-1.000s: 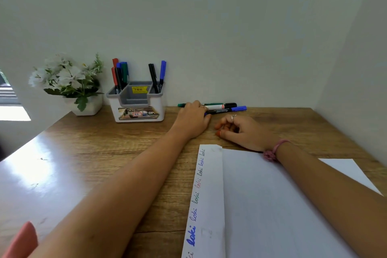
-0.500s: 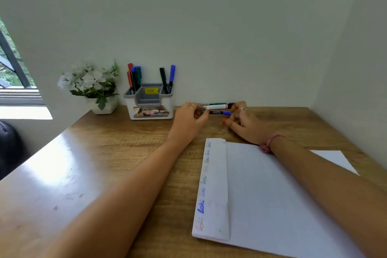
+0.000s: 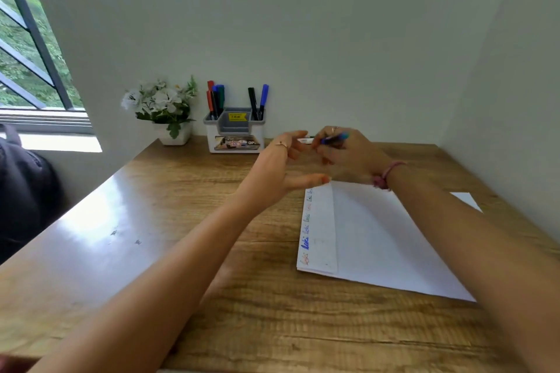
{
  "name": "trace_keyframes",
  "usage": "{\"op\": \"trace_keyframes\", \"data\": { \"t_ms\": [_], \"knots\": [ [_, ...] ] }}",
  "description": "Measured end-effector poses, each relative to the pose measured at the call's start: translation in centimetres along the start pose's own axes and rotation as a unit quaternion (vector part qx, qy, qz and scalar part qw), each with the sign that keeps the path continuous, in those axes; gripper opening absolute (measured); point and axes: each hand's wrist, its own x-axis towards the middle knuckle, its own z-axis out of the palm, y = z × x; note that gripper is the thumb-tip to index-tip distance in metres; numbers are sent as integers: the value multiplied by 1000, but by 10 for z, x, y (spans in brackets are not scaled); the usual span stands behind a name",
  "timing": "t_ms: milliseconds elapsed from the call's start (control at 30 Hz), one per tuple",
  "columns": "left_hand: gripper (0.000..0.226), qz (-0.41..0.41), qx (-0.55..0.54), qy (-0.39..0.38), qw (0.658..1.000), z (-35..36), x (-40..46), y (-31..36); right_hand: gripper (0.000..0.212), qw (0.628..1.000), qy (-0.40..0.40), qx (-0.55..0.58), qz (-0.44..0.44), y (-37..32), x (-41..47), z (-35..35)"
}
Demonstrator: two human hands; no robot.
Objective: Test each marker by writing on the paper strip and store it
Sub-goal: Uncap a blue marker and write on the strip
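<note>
While the right hand (image 3: 345, 151) pinches the blue marker (image 3: 335, 139), long axis running 8 to 2 o'clock, the left hand (image 3: 281, 166) hovers spread-fingered at its 9 o'clock; paper strip (image 3: 318, 227) lies at 6 o'clock.

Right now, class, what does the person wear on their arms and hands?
Both forearms are bare, no sleeves in view. The left hand has a thin ring on one finger; the right hand also wears a ring, plus a pink band round the wrist.
</note>
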Motion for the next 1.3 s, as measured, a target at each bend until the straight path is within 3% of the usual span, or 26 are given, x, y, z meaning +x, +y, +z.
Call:
{"op": "trace_keyframes", "data": {
  "t_ms": [100, 200, 267, 333, 533, 833, 1033, 1200, 1300],
  "knots": [
    [93, -9, 33, -66, 997, -3, -6, 5, 37, 970, -88, 214, 71, -26, -26, -8],
    [61, -11, 41, -122, 992, 5, -12, 16, 42, 927, -103, 354, 75, -33, -54, -3],
    [29, 7, 55, -140, 989, 17, -16, 19, 37, 933, -97, 337, 77, -29, -71, 6],
    [21, 16, 60, -151, 987, 23, -18, 20, 35, 938, -106, 322, 68, -24, -81, 9],
    [37, 94, 117, -114, 982, 17, -14, 9, 33, 965, -56, 257, 7, -31, -76, 2],
    [59, 70, 62, -123, 988, 15, -17, 6, 33, 971, -74, 229, -9, -33, -81, 2],
    [71, 65, 46, -111, 991, 15, -20, 9, 36, 995, -79, 51, -21, -46, -87, -10],
    [53, 85, 117, -107, 984, 11, -21, 11, 23, 996, -7, 92, 3, -41, -84, -1],
    [22, 92, 128, -114, 981, 12, -20, 9, 30, 990, 38, 137, 10, -37, -84, 2]
  ]
}}
